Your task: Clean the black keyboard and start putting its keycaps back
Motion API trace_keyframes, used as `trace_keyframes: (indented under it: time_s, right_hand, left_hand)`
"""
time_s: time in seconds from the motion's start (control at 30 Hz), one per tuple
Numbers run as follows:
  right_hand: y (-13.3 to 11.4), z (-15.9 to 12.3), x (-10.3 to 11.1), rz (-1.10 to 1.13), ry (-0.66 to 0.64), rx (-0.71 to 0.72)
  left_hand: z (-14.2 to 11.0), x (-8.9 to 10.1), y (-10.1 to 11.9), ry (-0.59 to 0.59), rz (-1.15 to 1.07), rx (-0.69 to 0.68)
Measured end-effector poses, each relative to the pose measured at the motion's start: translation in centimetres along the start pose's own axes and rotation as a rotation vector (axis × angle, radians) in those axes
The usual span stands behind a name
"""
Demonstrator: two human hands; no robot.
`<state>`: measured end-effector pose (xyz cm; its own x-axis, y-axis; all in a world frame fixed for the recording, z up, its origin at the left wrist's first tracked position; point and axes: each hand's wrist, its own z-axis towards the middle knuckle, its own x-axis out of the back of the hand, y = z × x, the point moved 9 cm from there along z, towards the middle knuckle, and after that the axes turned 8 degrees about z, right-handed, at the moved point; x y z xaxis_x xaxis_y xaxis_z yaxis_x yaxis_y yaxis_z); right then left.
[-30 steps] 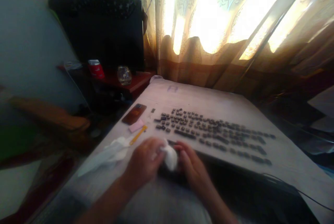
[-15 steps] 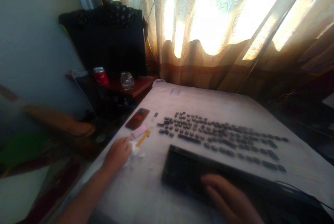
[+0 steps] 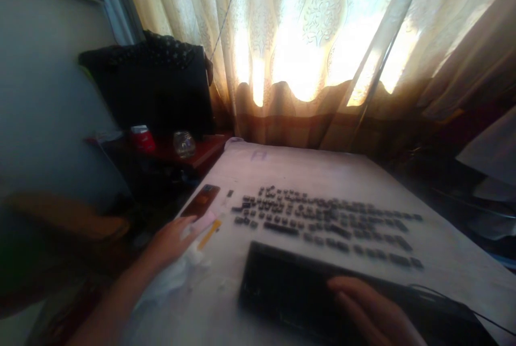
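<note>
My left hand (image 3: 171, 241) reaches over the left side of the bed-like white surface, thumb and fingers apart around the near end of a small pink piece (image 3: 205, 222), whose kind I cannot make out. Next to it lie a narrow yellow strip (image 3: 209, 234) and a crumpled white tissue or cloth (image 3: 175, 272). A phone (image 3: 201, 201) lies just beyond. My right hand (image 3: 374, 305), fingers stretched out, is over a black keyboard base (image 3: 290, 287) at the front; whether it touches is blurred. Behind the base, loose black keycaps (image 3: 282, 209) are spread in rows.
A cable (image 3: 443, 295) trails from the keyboard's right side. At the back left, a red desk (image 3: 205, 157) holds a dark monitor (image 3: 157, 93), a red can (image 3: 143, 139) and a glass jar (image 3: 184, 144). A bright curtain (image 3: 258, 29) hangs behind.
My left hand has left the white tissue and moved forward to the pink piece. My right hand has shifted slightly right over the keyboard base. The view has tilted up and turned right.
</note>
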<state>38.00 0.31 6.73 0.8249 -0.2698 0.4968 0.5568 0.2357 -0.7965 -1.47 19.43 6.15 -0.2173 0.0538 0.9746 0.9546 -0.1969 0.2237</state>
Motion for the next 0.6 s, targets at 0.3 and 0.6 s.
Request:
trace_keyframes:
  time_s: [0.3, 0.6]
  right_hand:
    - [2.9, -2.1, 2.9, 0.017, 0.119, -0.052]
    - [9.1, -6.5, 11.6, -0.155, 0.557, -0.304]
  left_hand:
    - [7.2, -0.5, 7.3, -0.008, 0.092, -0.144]
    - [11.1, -3.1, 9.4, -0.028, 0.287, -0.112]
